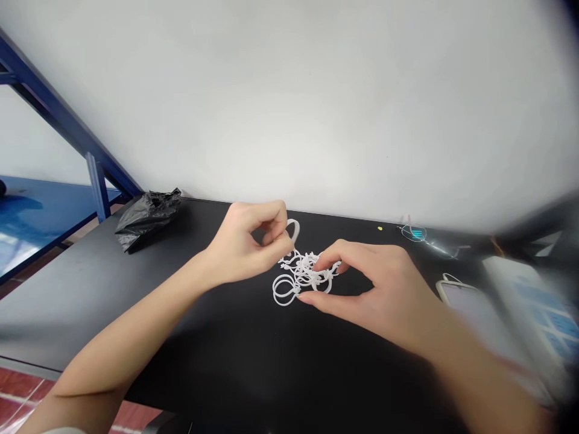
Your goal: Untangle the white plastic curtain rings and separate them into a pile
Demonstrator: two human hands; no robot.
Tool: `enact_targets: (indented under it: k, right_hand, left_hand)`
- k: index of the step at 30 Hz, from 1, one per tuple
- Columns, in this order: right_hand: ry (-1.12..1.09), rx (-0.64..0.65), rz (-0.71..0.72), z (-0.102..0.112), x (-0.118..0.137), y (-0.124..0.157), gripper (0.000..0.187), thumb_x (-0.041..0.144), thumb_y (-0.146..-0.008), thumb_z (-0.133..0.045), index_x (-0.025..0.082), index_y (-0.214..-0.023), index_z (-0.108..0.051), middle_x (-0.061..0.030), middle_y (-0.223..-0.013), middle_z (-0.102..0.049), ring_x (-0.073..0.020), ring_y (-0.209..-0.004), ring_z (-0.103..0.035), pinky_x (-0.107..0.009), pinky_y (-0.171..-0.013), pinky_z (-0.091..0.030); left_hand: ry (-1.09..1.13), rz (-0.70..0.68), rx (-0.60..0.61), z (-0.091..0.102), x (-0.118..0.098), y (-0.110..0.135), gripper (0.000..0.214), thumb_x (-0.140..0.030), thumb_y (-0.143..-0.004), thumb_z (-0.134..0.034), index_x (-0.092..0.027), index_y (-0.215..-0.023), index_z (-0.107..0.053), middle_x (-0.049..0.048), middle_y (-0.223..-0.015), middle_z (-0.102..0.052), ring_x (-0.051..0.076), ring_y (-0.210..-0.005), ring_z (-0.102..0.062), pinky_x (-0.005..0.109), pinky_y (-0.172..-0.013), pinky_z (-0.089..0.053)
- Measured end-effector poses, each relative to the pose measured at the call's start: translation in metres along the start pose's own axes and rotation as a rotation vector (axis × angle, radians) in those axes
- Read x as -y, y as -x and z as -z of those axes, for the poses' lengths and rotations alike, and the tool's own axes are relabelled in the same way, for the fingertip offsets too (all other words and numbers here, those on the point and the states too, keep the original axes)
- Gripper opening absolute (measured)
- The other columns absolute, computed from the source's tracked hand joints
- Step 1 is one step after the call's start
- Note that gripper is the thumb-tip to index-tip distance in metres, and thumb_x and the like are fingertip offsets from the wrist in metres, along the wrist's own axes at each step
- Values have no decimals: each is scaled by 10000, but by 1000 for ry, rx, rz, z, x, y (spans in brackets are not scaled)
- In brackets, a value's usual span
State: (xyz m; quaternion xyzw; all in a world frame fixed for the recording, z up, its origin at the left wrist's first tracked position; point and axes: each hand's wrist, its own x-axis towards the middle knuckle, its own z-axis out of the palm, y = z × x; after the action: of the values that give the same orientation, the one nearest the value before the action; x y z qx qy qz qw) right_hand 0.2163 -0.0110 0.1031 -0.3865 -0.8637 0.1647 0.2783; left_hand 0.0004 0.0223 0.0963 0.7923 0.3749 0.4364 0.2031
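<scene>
A tangled pile of white looped zip ties (312,269) lies on the black table (235,349). My left hand (260,241) is above the pile's left side, thumb and forefinger pinched on one white looped zip tie (295,230) that sticks up past the fingertips. Over the right side of the pile is my right hand (380,280), its thumb and fingers spread apart. The right thumb tip is close to two white rings (284,290) at the pile's near edge; whether it touches them I cannot tell.
A crumpled black plastic bag (149,217) lies at the back left, by a blue metal frame (97,187). Eyeglasses (414,232) and a small yellow bit (380,228) are near the wall. A phone (465,298) and a white-and-blue box (538,301) sit at the right, blurred.
</scene>
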Motion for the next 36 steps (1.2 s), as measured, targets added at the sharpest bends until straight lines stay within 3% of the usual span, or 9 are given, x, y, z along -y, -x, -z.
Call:
enact_targets:
  k: [3,9,12,16,18,21,25,29,36]
  right_hand:
    - [10,-60,56,-6,-3,-1,142,287,-838,-709,208,-874,-597,-3,-800,-694,-134,-664,-627,-238,-619,-494]
    - [-5,-161,78,-15,-10,-5,137,297,-844,-697,207,-835,-595,-1,-757,-681,-123,-605,-595,-234,-565,-474]
    - [-45,-148,101,-15,-11,-6,35,209,-881,-641,208,-847,-642,10,-747,-704,-108,-580,-602,-222,-560,-475]
    - [-67,-93,99,-9,-13,-7,88,147,-895,-614,199,-862,-676,12,-738,-711,-104,-578,-606,-225,-569,-474]
    - [-33,-41,92,-5,-15,-6,88,152,-899,-613,198,-889,-687,5,-760,-715,-111,-602,-617,-233,-575,-467]
    - [16,77,108,0,-18,-5,122,142,-906,-590,202,-886,-695,2,-764,-715,-118,-613,-625,-244,-576,-464]
    - [-1,110,82,3,-20,-6,139,144,-899,-589,213,-869,-706,8,-774,-726,-118,-619,-640,-246,-580,-493]
    - [-137,49,21,9,-21,-9,130,190,-883,-616,228,-905,-738,-3,-859,-759,-132,-681,-682,-252,-622,-560]
    - [-211,49,-15,19,-17,-7,94,202,-836,-693,225,-878,-774,5,-816,-780,-146,-671,-712,-231,-574,-562]
  left_hand:
    - [65,13,-61,-5,-5,5,268,-104,-729,-531,-196,-564,-340,-69,-494,-373,60,-469,-349,212,-459,-330]
    - [163,72,-1,-5,-8,8,257,-176,-811,-558,-198,-608,-403,-44,-529,-503,75,-485,-457,215,-471,-404]
    - [119,19,92,-3,-8,6,275,-182,-849,-545,-189,-607,-416,-49,-534,-499,65,-490,-444,196,-473,-394]
    - [-16,-35,191,2,-6,4,295,-273,-876,-601,-185,-657,-423,-60,-570,-484,57,-503,-436,181,-494,-393]
    - [-79,-27,239,3,-5,3,297,-413,-825,-689,-189,-832,-496,-47,-669,-553,78,-558,-501,194,-522,-418]
    - [-178,-42,411,1,-3,2,497,-529,-800,-694,-190,-1116,-513,-9,-812,-630,115,-647,-578,220,-575,-437]
    - [-240,-61,572,-3,-3,1,342,-510,-904,-574,-193,-1033,-568,-15,-774,-633,107,-605,-582,219,-551,-394]
    - [-313,-94,531,-6,-1,3,420,-588,-914,-508,-183,-1028,-529,-43,-643,-569,117,-501,-530,228,-487,-330]
    - [-363,-285,383,-10,2,8,386,-556,-954,-409,-187,-957,-523,-31,-638,-539,113,-490,-500,220,-471,-315]
